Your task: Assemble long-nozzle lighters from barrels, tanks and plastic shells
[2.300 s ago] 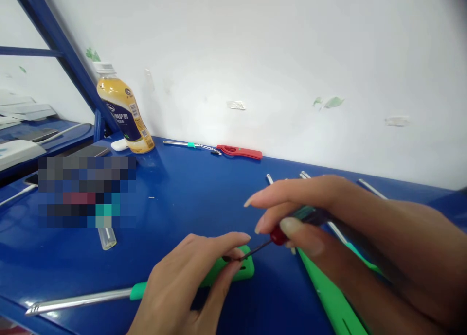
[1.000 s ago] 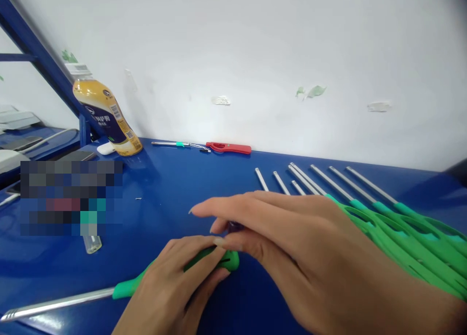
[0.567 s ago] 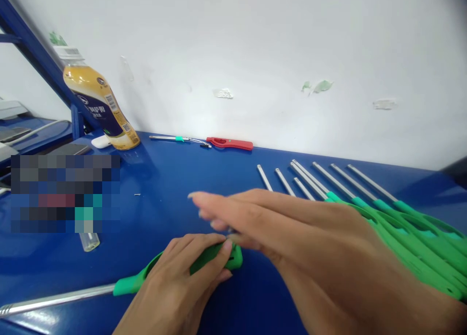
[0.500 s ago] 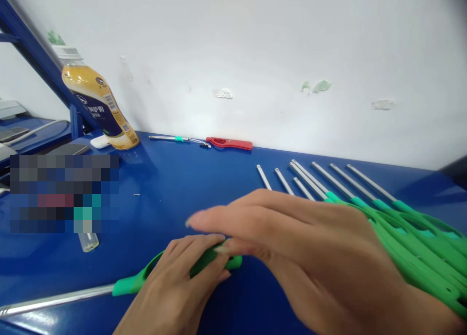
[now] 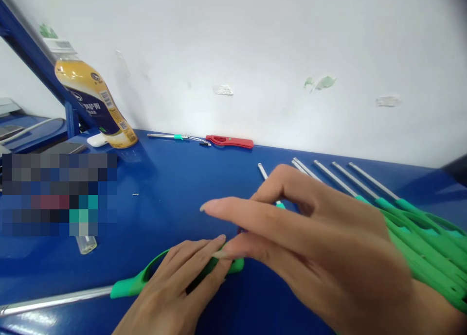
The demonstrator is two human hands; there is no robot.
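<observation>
1. The green-handled tool (image 5: 131, 284) lies low and left of centre in the frame on the blue table (image 5: 175, 189). Its long axis runs left to right, with the metal tube (image 5: 54, 301) toward the lower-left corner.
2. The left hand (image 5: 178, 286) is the nearer one. Its fingers lie over the handle with the thumb on the near side, pinning it.
3. The right hand (image 5: 321, 247) reaches in from the right, its fingertips (image 5: 209, 206) just above the handle's right end. A red speck shows beneath it, but I cannot tell what it grips.
4. The handle is bright green with an open loop, and the tube is plain silver.
</observation>
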